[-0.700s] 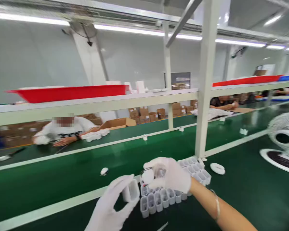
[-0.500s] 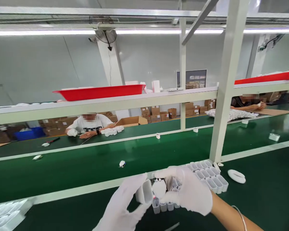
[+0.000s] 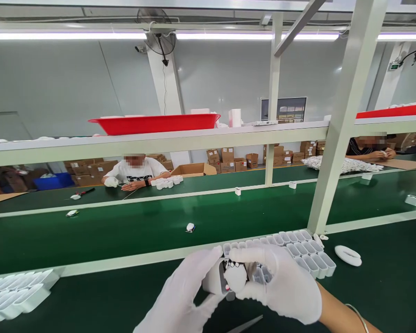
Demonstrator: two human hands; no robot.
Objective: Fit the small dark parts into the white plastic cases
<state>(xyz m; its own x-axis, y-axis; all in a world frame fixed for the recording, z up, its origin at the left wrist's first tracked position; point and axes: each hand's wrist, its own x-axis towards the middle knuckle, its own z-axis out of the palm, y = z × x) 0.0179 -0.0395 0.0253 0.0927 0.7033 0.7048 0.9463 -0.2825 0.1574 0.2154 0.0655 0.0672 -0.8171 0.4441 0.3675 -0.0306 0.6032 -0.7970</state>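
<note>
My left hand [image 3: 185,289], in a white glove, grips a small white plastic housing [image 3: 213,279] between thumb and fingers. My gloved right hand [image 3: 287,284] pinches a small electronic part with a round white face [image 3: 236,277] and dark circuitry along its top. The part sits right at the open side of the housing; whether it is partly inside I cannot tell. Behind and beneath my right hand stand rows of white open-topped housings [image 3: 312,263], partly hidden by it. A pointed metal blade [image 3: 246,324] lies below my hands, its other end out of view.
More white housings [image 3: 17,296] stand at the left edge. A white oval piece [image 3: 348,255] lies to the right, near a post [image 3: 346,120]. On the green belt [image 3: 142,236] lies a small electronic part [image 3: 190,227]. Across it sits a person [image 3: 135,170]; another is at far right.
The electronic part and the housing have come together, and the housing's opening has turned toward the part. My view has shifted slightly; both hands appear a little further right.
</note>
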